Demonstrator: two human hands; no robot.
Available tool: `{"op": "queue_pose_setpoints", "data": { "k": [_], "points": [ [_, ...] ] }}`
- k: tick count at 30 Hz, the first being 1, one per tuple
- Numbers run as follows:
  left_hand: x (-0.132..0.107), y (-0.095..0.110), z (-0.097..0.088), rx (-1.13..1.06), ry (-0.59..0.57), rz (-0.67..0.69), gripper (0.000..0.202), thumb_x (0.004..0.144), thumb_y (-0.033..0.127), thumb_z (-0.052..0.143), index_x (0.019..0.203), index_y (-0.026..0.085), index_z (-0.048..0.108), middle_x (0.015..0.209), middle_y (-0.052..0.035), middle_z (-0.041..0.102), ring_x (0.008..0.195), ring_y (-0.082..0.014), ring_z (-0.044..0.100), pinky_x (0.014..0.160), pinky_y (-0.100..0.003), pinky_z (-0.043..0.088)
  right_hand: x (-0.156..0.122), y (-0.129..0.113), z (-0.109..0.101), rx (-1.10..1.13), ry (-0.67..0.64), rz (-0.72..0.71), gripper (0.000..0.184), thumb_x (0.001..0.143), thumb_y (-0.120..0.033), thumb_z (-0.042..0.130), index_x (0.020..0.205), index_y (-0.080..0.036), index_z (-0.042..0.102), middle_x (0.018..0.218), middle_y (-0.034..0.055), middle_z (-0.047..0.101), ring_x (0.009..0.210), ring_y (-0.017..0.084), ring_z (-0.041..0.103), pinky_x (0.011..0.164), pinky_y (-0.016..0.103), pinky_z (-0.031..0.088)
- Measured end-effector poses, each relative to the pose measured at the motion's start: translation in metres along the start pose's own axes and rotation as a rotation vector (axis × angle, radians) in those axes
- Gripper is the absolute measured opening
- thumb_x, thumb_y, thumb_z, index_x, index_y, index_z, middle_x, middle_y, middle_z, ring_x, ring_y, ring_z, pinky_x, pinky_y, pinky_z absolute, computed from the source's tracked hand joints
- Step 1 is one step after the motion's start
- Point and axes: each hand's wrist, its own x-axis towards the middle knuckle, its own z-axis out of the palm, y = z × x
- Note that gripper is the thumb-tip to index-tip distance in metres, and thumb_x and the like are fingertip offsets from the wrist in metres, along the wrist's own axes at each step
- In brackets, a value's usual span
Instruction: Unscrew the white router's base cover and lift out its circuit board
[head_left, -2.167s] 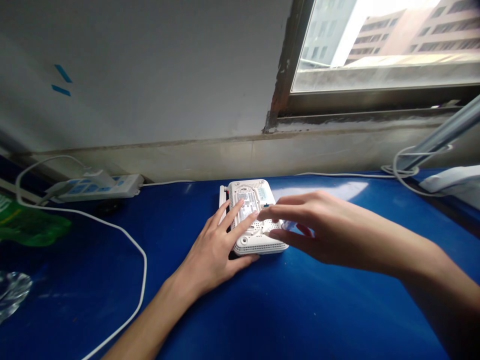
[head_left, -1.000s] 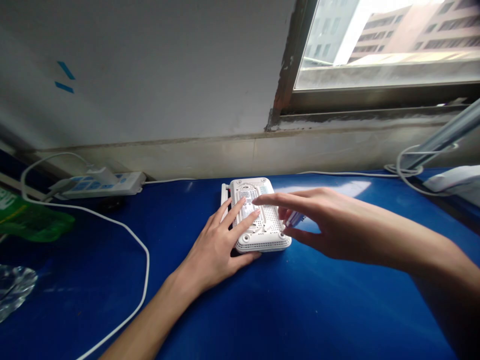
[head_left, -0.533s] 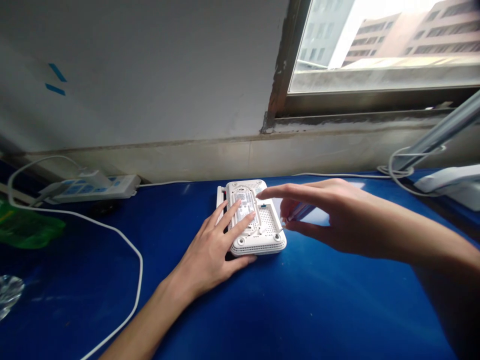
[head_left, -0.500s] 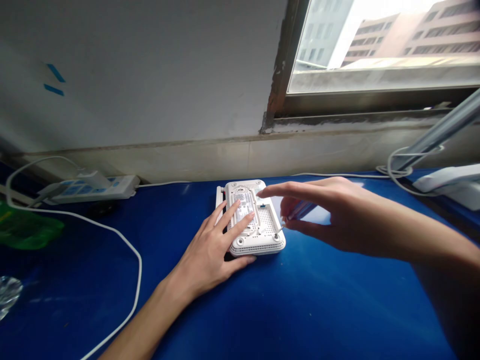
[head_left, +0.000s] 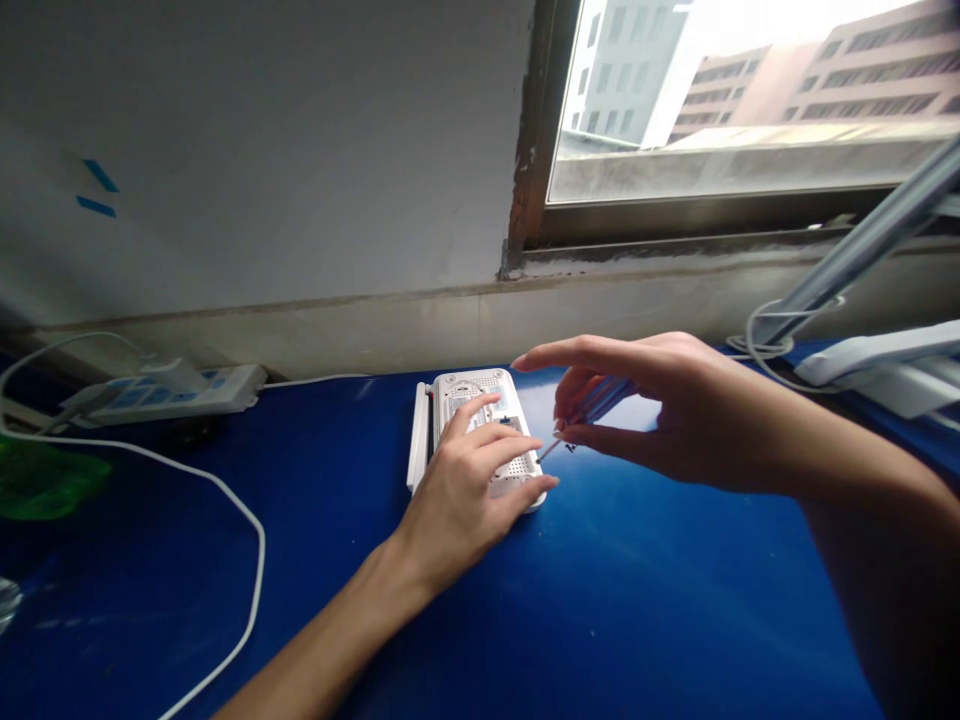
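Note:
A white router (head_left: 491, 383) lies underside up on the blue table, its perforated back showing. A folded antenna (head_left: 418, 440) runs along its left side. My left hand (head_left: 469, 475) lies over the router with its fingers stretched apart; thumb and forefinger reach the router's near right corner. My right hand (head_left: 637, 400) is closed round the clear bluish handle of a screwdriver (head_left: 604, 398), forefinger extended above it. The thin shaft slants down to the left, its tip at the router's right edge, close to my left fingertips. Whether the tip touches a screw I cannot tell.
A white power strip (head_left: 176, 392) with a plug stands at the left by the wall. Its white cable (head_left: 259, 560) loops across the table. A green plastic item (head_left: 52, 480) lies at far left. A metal pole (head_left: 847, 250) with wound cable rises at right. Small dark bits (head_left: 571, 447) lie beside the router.
My left hand has slid right across the router, its thumb and forefinger now near the corner by the screwdriver. The screwdriver tip has lifted slightly from the corner hole. The view has shifted a little.

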Motion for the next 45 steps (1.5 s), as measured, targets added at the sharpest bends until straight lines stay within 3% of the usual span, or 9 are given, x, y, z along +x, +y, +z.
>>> {"op": "queue_pose_setpoints", "data": {
  "k": [2,8,10,15,20,26,33,42,45],
  "points": [
    [0.010,-0.003,0.009,-0.039,0.007,0.063,0.010,0.099,0.021,0.073,0.101,0.020,0.083,0.100,-0.0047,0.083,0.137,-0.0339,0.057,0.119,-0.053,0.047,-0.004,0.005,-0.005,-0.031,0.003,0.001,0.055,0.091,-0.019,0.073,0.145,-0.028,0.062,0.092,0.0003,0.080,0.076,0.016,0.076,0.069,0.024,0.059],
    [0.035,-0.008,0.023,0.074,-0.116,0.098,0.014,0.097,0.014,0.070,0.095,0.017,0.083,0.093,-0.0076,0.081,0.128,-0.0345,0.060,0.111,-0.051,0.051,-0.017,0.030,-0.021,-0.078,-0.045,0.136,0.060,0.090,-0.020,0.073,0.146,-0.035,0.061,0.090,-0.0015,0.081,0.073,0.017,0.077,0.063,0.024,0.059],
    [0.043,-0.006,0.026,0.081,-0.137,0.078,0.011,0.094,0.017,0.074,0.099,0.017,0.084,0.097,-0.0090,0.082,0.129,-0.0366,0.059,0.112,-0.054,0.050,-0.019,0.038,-0.023,-0.062,-0.048,0.175,0.059,0.088,-0.018,0.074,0.144,-0.034,0.064,0.088,-0.0016,0.081,0.072,0.017,0.076,0.063,0.024,0.058],
    [0.061,0.000,0.042,0.064,-0.181,0.011,0.031,0.085,0.034,0.088,0.111,0.020,0.083,0.106,-0.0083,0.083,0.133,-0.0385,0.058,0.107,-0.053,0.054,-0.019,0.051,-0.023,0.010,-0.067,0.215,0.058,0.086,-0.017,0.075,0.141,-0.031,0.065,0.088,-0.0013,0.080,0.072,0.016,0.076,0.061,0.023,0.057],
    [0.074,0.003,0.056,0.054,-0.198,-0.038,0.005,0.092,0.028,0.081,0.093,0.026,0.085,0.100,-0.0030,0.084,0.126,-0.0296,0.065,0.102,-0.042,0.057,-0.019,0.055,-0.026,0.056,-0.065,0.258,0.058,0.084,-0.020,0.076,0.141,-0.029,0.066,0.087,-0.0009,0.080,0.072,0.017,0.075,0.060,0.025,0.056],
    [0.085,-0.003,0.055,0.149,-0.310,-0.002,0.013,0.090,0.012,0.077,0.093,0.022,0.086,0.095,-0.0088,0.082,0.120,-0.0312,0.068,0.099,-0.043,0.056,-0.022,0.059,-0.030,0.029,-0.067,0.291,0.056,0.085,-0.023,0.076,0.140,-0.028,0.067,0.085,-0.0005,0.080,0.070,0.017,0.074,0.058,0.025,0.054],
    [0.091,-0.008,0.054,0.243,-0.449,0.069,0.020,0.090,0.008,0.073,0.097,0.020,0.087,0.095,-0.0097,0.082,0.111,-0.0321,0.071,0.094,-0.042,0.056,-0.021,0.059,-0.032,-0.005,-0.085,0.316,0.053,0.087,-0.022,0.074,0.139,-0.026,0.067,0.083,-0.0013,0.079,0.069,0.016,0.074,0.058,0.024,0.053],
    [0.089,-0.005,0.051,0.282,-0.456,0.068,0.020,0.090,0.009,0.073,0.097,0.021,0.086,0.094,-0.0079,0.081,0.109,-0.0298,0.071,0.094,-0.038,0.057,-0.022,0.059,-0.034,-0.001,-0.097,0.317,0.053,0.088,-0.027,0.073,0.140,-0.026,0.066,0.084,-0.0007,0.080,0.070,0.016,0.074,0.059,0.025,0.053],
    [0.087,-0.005,0.048,0.286,-0.431,0.075,0.019,0.091,0.010,0.074,0.100,0.021,0.086,0.098,-0.0073,0.082,0.117,-0.0296,0.069,0.098,-0.038,0.058,-0.023,0.062,-0.032,-0.002,-0.102,0.313,0.052,0.088,-0.027,0.073,0.140,-0.026,0.066,0.085,-0.0007,0.079,0.069,0.016,0.073,0.058,0.024,0.052]
  ]
}}
